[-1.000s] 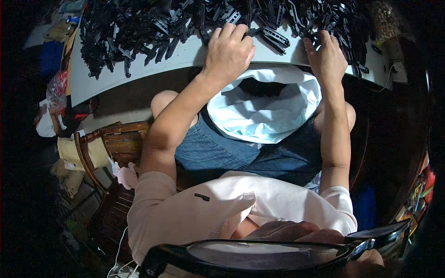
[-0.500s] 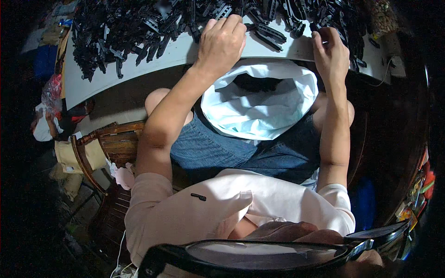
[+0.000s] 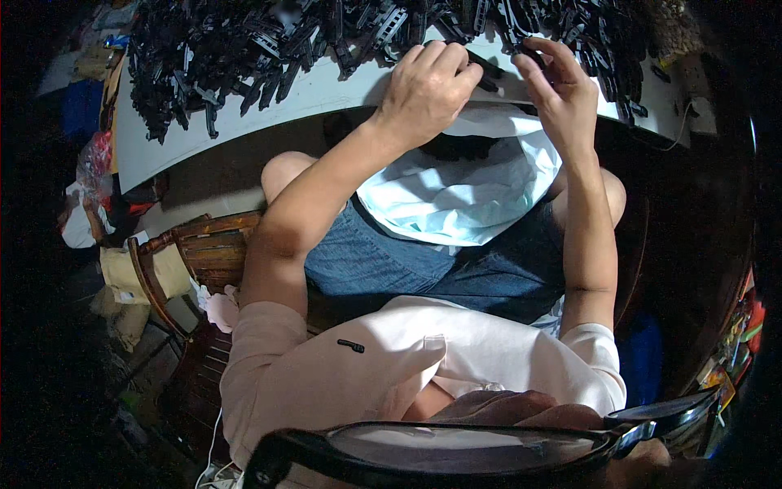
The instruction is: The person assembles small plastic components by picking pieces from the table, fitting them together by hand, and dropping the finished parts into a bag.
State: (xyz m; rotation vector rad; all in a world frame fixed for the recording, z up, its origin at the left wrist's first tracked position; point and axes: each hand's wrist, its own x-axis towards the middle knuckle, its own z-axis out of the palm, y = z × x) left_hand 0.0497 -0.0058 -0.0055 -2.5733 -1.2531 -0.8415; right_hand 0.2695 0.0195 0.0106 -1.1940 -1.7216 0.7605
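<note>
Black parts (image 3: pixel 391 28) lie heaped, slim, some slotted.

White table (image 3: pixel 175 155): bare strip, near edge, left; we could pass there.
Heap of black parts (image 3: pixel 228 69): dense, bars us on the far side.
White bag (image 3: pixel 456 208): mouth open; left hand (image 3: pixel 429 91) and right hand (image 3: pixel 564 99) flank our way in.

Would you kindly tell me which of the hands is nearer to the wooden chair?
Left: the left hand is beyond the wooden chair and to its right, at the near edge of the table; the right hand is farther to the right.
</note>
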